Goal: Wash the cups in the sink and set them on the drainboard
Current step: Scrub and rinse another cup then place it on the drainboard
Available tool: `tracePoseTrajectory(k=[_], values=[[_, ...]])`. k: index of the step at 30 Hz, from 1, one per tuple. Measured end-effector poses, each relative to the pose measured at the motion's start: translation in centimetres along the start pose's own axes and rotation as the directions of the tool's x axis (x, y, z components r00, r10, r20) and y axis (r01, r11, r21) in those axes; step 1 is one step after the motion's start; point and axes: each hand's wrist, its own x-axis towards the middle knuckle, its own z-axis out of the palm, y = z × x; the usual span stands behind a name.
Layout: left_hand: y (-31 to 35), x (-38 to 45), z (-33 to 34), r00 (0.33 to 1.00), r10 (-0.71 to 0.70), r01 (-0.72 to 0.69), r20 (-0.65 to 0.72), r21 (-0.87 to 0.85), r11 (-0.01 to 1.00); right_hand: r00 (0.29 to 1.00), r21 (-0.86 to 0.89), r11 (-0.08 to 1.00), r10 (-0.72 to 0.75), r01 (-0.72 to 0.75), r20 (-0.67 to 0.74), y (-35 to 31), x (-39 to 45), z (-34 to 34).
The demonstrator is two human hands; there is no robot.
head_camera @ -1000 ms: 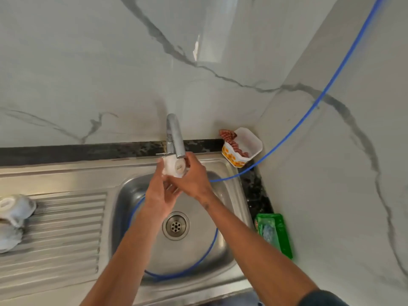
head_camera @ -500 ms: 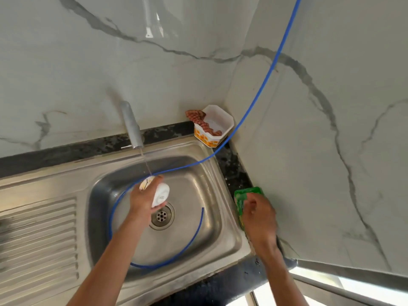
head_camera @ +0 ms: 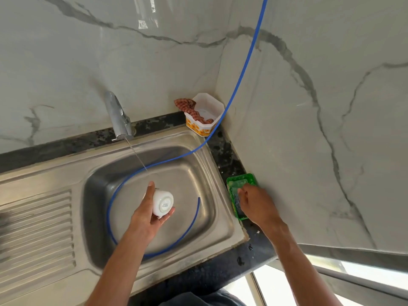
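1. Head view: nearest the viewer, two bare forearms are seen reaching away over the dark stone counter edge (head_camera: 220, 274) toward the steel sink (head_camera: 223, 221).
2. The left hand (head_camera: 150, 214) is held over the middle of the sink basin, with the white cup (head_camera: 163, 203) gripped between the thumb on its near side and the fingers curled round its far side.
3. The cup is turned on its side, so that its printed base is faced toward the camera and to the right; it lies just right of the palm and is lifted clear of the basin floor.
4. The right hand (head_camera: 257, 206) is laid at the right of the sink on a green tray (head_camera: 234, 182), its fingers bent down into the tray; what is pinched there cannot be told.
5. A ribbed drainboard (head_camera: 37, 235) is seen to the left of the basin.
6. A blue hose (head_camera: 194, 219) is looped round the basin floor and carried up along the right wall.
7. Farther off, a thin stream of water is run from the tap (head_camera: 118, 117) toward the cup.
8. In the far corner, a white tub (head_camera: 206, 114) with a striped cloth (head_camera: 187, 107) draped over its rim is set on the counter.
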Motion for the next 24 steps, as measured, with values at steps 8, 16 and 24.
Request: tracePoseTrajectory(k=[8,16,24], values=[[0.1,-1.7,0.6,1.000,0.015,-0.015,0.002,-0.107,0.994,0.939,0.062,0.997,0.073,-0.056,-0.335,-0.9,-1.5,-1.1],[-0.8,-3.2,2.6,0.994,0.015,-0.012,0.110,-0.024,1.000,0.983,0.584,0.803,-0.011,0.117,-0.182,-8.4,-1.1,-1.5],[0.5,-3.9,3.2,0.950,0.208,-0.251,0.233,0.172,0.953,0.888,0.545,0.713,-0.433,0.442,-0.155,-15.5,-5.5,2.3]])
